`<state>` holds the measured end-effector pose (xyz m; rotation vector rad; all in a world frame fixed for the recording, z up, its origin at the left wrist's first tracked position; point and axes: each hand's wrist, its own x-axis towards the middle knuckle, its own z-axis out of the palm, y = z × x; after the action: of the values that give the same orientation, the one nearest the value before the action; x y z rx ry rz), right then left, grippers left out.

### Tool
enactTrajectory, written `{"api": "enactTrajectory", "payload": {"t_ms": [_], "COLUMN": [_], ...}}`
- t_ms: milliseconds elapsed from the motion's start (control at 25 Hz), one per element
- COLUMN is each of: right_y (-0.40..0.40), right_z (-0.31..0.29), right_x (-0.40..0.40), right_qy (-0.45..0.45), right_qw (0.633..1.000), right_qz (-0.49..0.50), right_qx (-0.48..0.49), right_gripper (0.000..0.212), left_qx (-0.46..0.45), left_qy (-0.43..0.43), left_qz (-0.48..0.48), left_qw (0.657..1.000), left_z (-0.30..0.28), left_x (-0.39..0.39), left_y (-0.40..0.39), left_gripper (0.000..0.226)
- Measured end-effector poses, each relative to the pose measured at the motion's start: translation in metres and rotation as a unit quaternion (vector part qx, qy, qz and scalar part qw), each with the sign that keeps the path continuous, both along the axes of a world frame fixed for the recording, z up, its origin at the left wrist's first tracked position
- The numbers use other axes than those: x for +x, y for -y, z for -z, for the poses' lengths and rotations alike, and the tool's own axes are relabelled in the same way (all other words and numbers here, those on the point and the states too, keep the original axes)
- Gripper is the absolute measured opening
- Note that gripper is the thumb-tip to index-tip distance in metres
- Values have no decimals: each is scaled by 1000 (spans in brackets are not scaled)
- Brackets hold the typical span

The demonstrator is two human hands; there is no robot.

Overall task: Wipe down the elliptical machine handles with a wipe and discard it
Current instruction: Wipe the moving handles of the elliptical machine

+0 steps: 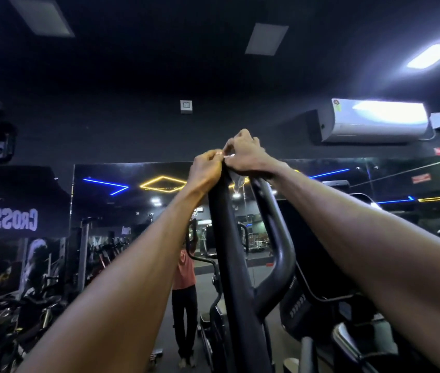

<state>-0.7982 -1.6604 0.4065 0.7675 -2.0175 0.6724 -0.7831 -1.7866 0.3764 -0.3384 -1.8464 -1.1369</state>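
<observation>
Both hands are raised to the top of the tall black handle (224, 238), the left hand (205, 172) at 9 o'clock of its tip and the right hand (247, 154) at 1 o'clock; the wipe (238, 181) is pinched between them, a pale tail hanging below the right palm. Slippage is judged likely, since only fingertips seem engaged, and the handle may be left half cleaned
</observation>
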Motion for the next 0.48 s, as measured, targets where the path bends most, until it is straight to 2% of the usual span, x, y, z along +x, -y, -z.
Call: {"api": "enactTrajectory", "payload": {"t_ms": [80, 240, 280, 400, 480], "right_y": [-9, -18, -19, -14, -10], "right_z": [3, 10, 12, 22, 25], "right_x": [-1, -10, -11, -15, -16], "right_qy": [37, 46, 35, 11, 9], "right_qw": [999, 983, 975, 958, 956], "right_qz": [5, -110, -121, -112, -87], "right_qx": [-14, -143, -181, -262, -279], "right_gripper": [25, 23, 19, 10, 12], "left_qx": [-29, -70, -79, -55, -38], "left_qy": [44, 140, 143, 154, 161], "left_qz": [-25, -28, -28, -44, -62], "left_qw": [998, 987, 986, 986, 984], "left_z": [-9, -21, -23, -27, -30], "left_x": [0, 0, 0, 3, 2], "left_y": [-7, -13, -12, -8, -8], "left_gripper": [38, 56, 52, 18, 16]}}
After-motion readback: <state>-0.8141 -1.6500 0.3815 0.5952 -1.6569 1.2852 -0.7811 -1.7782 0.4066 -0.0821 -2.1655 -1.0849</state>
